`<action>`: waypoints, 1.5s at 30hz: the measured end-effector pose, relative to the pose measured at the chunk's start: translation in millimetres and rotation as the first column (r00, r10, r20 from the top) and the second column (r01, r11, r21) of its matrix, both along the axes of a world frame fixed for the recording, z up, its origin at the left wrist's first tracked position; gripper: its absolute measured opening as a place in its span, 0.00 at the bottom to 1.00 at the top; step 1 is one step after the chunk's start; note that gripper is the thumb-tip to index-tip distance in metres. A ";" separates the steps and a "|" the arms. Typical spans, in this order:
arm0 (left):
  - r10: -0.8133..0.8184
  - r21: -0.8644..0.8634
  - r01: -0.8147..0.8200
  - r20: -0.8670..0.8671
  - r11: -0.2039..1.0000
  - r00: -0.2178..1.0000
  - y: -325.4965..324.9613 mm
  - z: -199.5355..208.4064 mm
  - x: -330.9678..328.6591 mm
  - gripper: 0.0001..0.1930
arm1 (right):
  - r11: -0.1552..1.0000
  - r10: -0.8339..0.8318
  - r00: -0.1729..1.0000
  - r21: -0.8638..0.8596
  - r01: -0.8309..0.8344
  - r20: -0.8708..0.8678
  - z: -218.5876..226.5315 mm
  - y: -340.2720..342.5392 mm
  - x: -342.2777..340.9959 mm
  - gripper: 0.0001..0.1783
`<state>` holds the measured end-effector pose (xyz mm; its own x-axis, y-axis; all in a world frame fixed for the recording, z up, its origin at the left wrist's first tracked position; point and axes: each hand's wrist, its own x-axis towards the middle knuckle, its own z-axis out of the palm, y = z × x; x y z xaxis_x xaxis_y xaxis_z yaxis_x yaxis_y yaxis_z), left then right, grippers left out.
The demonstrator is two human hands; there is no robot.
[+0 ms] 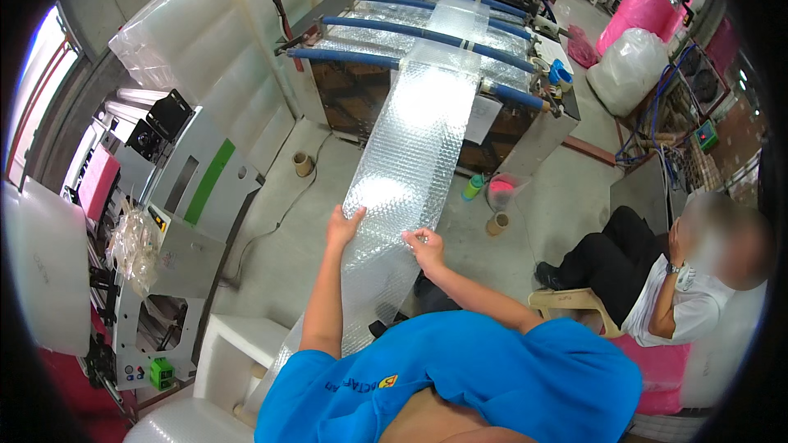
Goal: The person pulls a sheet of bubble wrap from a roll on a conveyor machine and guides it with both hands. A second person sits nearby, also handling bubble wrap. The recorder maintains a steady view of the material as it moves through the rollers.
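Note:
A long strip of transparent bubble wrap [410,139] slopes down from a machine with blue rollers [427,34] toward my body. My left hand [341,226] grips its left edge, thumb on top and the other fingers hidden underneath. On the opposite edge, slightly nearer to me, my right hand [425,248] pinches the film between thumb and fingers. Below my hands the strip runs on past my left side, partly hidden by my arm and blue shirt. Bright light reflects off the bubbles.
A grey machine with a green stripe [209,182] stands at left, near a white plastic chair [238,344]. Cardboard tubes [303,165], a green bottle [473,187] and a cable are on the floor. To the right, a person [648,271] sits; pink rolls [639,12] stand farther back.

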<state>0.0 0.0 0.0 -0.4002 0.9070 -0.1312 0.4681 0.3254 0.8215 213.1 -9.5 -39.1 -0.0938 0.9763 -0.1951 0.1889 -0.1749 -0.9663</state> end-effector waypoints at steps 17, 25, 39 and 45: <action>-0.055 -0.168 0.053 -0.005 0.984 0.998 -13.2 -100.1 0.8 0.26 | 0.960 -0.031 0.999 -0.279 0.021 -0.034 -39.0 -22.8 15.2 0.12; -0.050 -0.308 0.017 -0.101 0.951 0.994 -12.8 -106.3 18.7 0.27 | 0.871 0.056 0.993 -0.481 -0.098 -0.101 -64.5 -5.8 29.1 0.13; -0.048 -0.257 -0.008 -0.214 0.966 0.976 153.4 -129.3 20.7 0.29 | 0.991 -0.015 0.998 -0.135 0.022 0.058 -80.4 135.2 26.6 0.10; -0.316 0.269 0.460 -0.442 0.846 0.839 129.9 -42.1 130.3 0.13 | 0.975 -0.055 0.994 -0.218 0.034 -0.093 -56.4 204.3 44.0 0.09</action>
<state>130.3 129.9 -42.1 0.0437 0.9501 0.3088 0.7804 -0.2254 0.5832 257.1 194.7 -95.6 -0.0801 0.9157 -0.3939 0.0826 -0.3877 -0.9181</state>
